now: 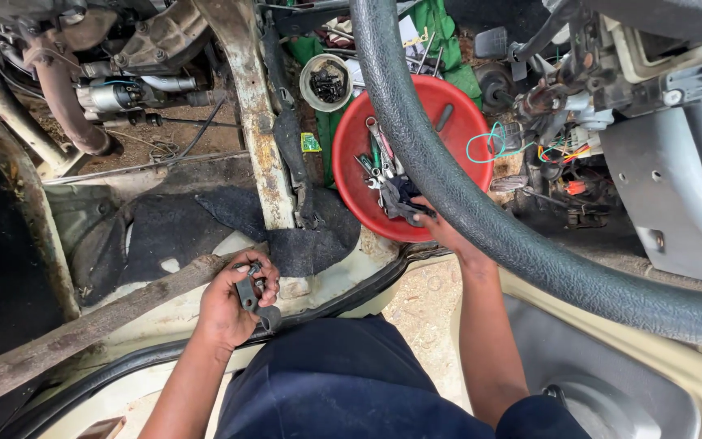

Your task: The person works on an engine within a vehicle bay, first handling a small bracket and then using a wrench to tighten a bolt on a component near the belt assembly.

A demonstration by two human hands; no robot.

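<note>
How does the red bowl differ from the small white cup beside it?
The red bowl is wide and shallow and holds wrenches; the small white cup is narrow and holds small dark parts. The right hand reaches into the bowl; nothing touches the cup. Both are round and open-topped.

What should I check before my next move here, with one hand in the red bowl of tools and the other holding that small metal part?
1. Left hand grips small metal part: ok.
2. Right hand reaches into red bowl, under the steering wheel: ok.
3. Right hand has a tool in its grasp: cannot tell, fingers hidden by the wheel.
4. Wrenches lie within the bowl: ok.
5. Loose wires near the column are bare and hanging: not ok.
</note>
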